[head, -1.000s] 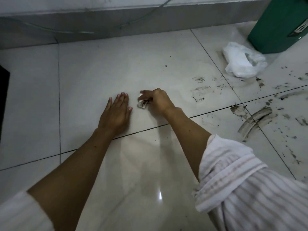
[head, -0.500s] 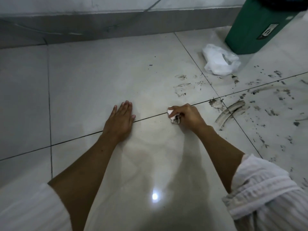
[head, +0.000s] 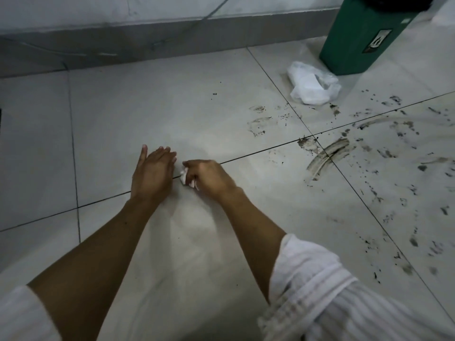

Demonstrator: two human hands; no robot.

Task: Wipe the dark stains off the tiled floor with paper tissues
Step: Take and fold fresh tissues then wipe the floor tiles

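My right hand (head: 209,177) clenches a tissue (head: 185,176) on the floor (head: 172,107); left hand (head: 152,173) flat, fingers straight; stains (head: 327,156) at two o'clock.

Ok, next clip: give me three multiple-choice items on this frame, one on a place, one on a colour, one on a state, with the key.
1. Where does the tissue pack lie?
A. beside the base of the bin
B. under the left hand
C. on the person's sleeve

2. What colour is the bin?
A. red
B. green
C. yellow

3. What is the right hand doing?
A. lying flat and empty
B. gripping a crumpled tissue
C. lifting the bin

Key: 1 A, the white pack sits on the tile right by the bin's foot. 2 B, its wall is plainly green. 3 B, curled fingers close round the white wad at the grout line, while the dark stains remain off to the right.
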